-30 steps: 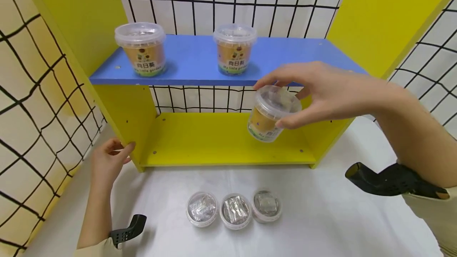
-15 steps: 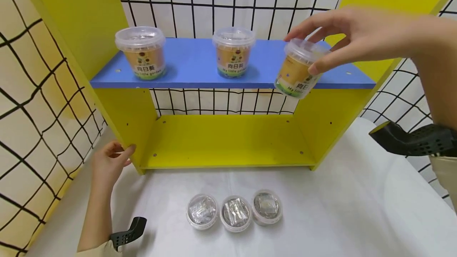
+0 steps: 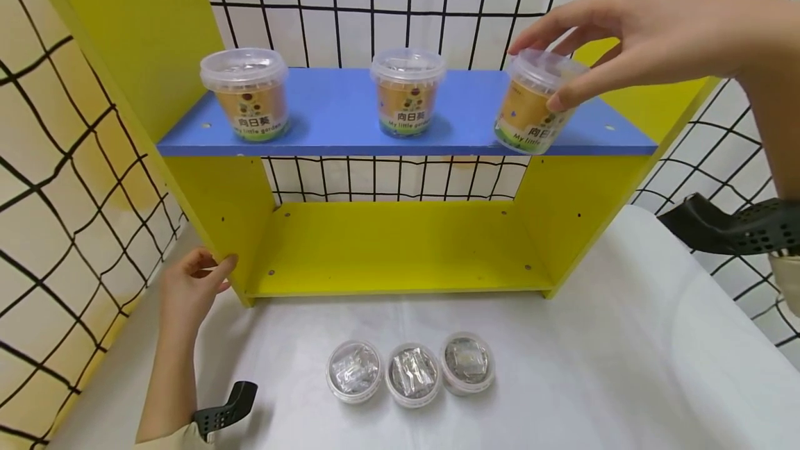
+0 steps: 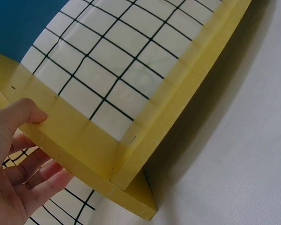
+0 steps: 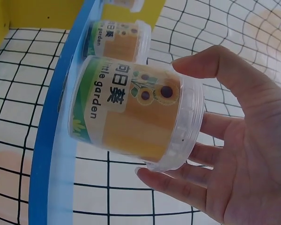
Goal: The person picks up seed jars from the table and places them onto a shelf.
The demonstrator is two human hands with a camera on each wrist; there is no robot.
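**Labelled cup [image 3: 525, 117] up at the blue shelf [image 3: 471, 110], two o'clock**

A second ago the cup hung below the shelf's front edge; now it overlaps that edge at two o'clock in the head view. Against the half-second-old frame it sits slightly higher and nearer three o'clock. Its lid leans towards one o'clock (whether the base touches the board, I cannot tell). The right hand [image 3: 644, 33] has its grip spread about the lid's width, thumb and fingers curled round the rim. At eight o'clock the left hand [image 3: 192, 287] is unmoved, its grip narrowed on the front edge of the yellow side panel [image 3: 228, 193].

The unit stands on a white-covered counter [image 3: 594, 367]; black wire mesh [image 3: 372, 11] rises at twelve o'clock, and more runs down the nine and three o'clock sides.

Counted: three labelled cups, one held, plus a left cup [image 3: 253, 99] at ten o'clock and a middle cup [image 3: 409, 99] at twelve, both upright on the blue shelf; three round clear-lidded tubs [image 3: 413, 375] in a row at six; two black wrist devices [image 3: 225, 408], one per arm.
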